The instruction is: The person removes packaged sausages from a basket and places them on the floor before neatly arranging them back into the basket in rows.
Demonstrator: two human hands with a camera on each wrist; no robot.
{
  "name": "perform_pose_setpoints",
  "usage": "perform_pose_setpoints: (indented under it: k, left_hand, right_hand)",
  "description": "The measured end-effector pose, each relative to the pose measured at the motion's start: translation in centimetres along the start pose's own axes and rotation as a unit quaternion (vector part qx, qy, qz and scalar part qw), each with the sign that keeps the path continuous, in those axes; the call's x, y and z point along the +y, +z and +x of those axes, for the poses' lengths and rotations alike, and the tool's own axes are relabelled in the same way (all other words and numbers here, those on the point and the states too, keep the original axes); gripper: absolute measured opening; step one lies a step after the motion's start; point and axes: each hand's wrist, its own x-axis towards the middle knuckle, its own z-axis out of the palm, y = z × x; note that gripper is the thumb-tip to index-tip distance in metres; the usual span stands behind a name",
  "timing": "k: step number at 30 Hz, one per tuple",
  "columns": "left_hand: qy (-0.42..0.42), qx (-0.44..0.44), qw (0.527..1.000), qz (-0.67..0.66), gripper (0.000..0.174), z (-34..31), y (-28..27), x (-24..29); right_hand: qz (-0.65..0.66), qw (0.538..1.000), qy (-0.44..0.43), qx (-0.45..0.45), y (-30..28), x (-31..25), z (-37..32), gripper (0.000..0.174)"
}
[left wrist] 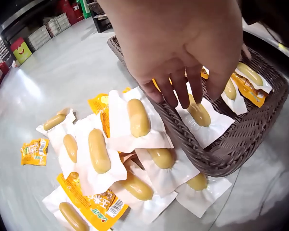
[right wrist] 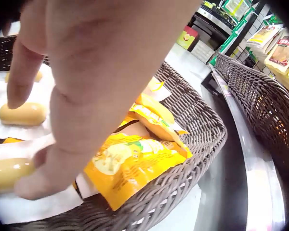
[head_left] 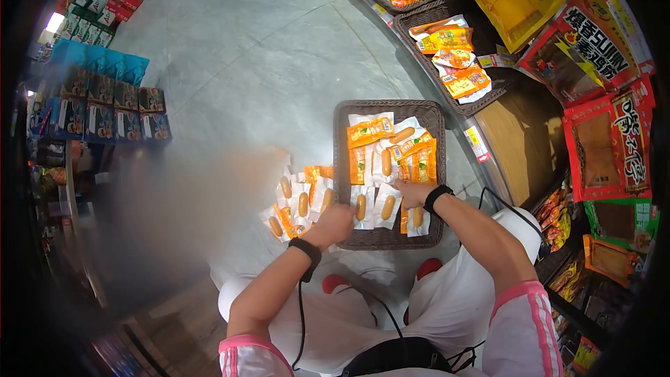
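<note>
A dark brown woven basket [head_left: 340,167] stands on the floor before the person's knees, with sausage packets in white and orange wrappers inside. The left hand [head_left: 336,225] reaches over its near left rim; in the left wrist view the fingers [left wrist: 183,94] hang down, tips right at a sausage packet [left wrist: 199,114]. At the basket's right side the right hand [head_left: 417,194] reaches in, its fingers spread. One fingertip comes down at a sausage [right wrist: 26,114], and the thumb lies by a second sausage [right wrist: 9,173]. An orange packet [right wrist: 135,166] leans beside that hand.
Left of the basket lies a loose pile of sausage packets [left wrist: 98,149] on the grey floor. Low shelving on the right carries another wicker basket [head_left: 447,63] and hanging snack bags [head_left: 607,146]. Blue boxes [head_left: 115,101] stand on the left. Cables hang from both wrists.
</note>
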Motion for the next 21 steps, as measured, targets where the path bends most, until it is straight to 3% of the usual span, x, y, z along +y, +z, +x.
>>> perform_pose_setpoints:
  k: [2,5,10,12,13,16,21]
  left_hand:
    - [-0.003,0.005,1.000,-0.007,0.014,0.2,-0.1,0.1]
    - [-0.021,0.000,0.999,-0.030,0.018,0.5,-0.5,0.2]
    - [-0.083,0.008,0.989,-0.126,0.044,1.0,-2.2,0.7]
    - [-0.072,0.050,0.979,-0.184,0.053,1.5,-1.1,-0.5]
    - [-0.067,0.071,0.972,-0.214,0.058,1.7,-0.8,-0.9]
    - [-0.141,0.003,0.941,-0.308,0.069,2.4,-2.9,-0.2]
    - [-0.114,0.133,0.867,-0.467,0.071,2.7,-3.6,0.6]
  right_hand:
    - [-0.012,0.995,-0.092,0.038,1.2,1.7,2.4,0.039]
    - [-0.125,0.979,-0.144,0.071,2.2,2.1,4.0,0.034]
    - [-0.030,0.973,-0.196,0.116,1.7,-0.9,2.4,0.019]
    - [-0.005,0.964,-0.229,0.136,0.9,-3.1,0.9,0.016]
    - [-0.011,0.959,-0.247,0.141,-0.2,-4.5,0.0,0.016]
    - [-0.012,0.949,-0.272,0.157,-1.6,-5.7,0.7,0.017]
    - [0.039,0.918,-0.344,0.192,-3.1,-6.6,0.6,0.017]
